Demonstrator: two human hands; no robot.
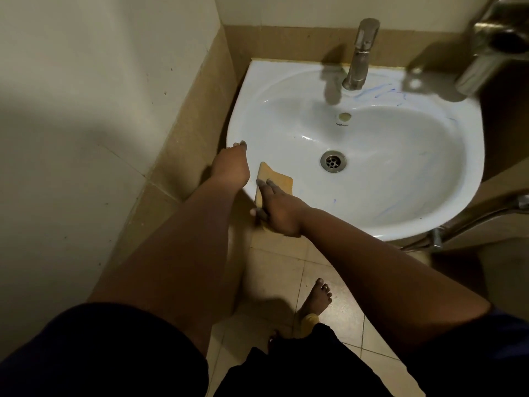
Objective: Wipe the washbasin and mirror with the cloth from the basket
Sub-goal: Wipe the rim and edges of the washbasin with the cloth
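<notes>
While my right hand presses the orange cloth onto the basin's near-left rim, fingers straight on top and thumb tucked under the edge, my left hand rests fingertips on the left rim, holding nothing.

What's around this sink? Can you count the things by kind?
Washbasin: 1
Tap: 1
Drain: 1
Orange cloth: 1
Hands: 2, left hand on the basin rim, right hand pressing the cloth
Total: 6
</notes>
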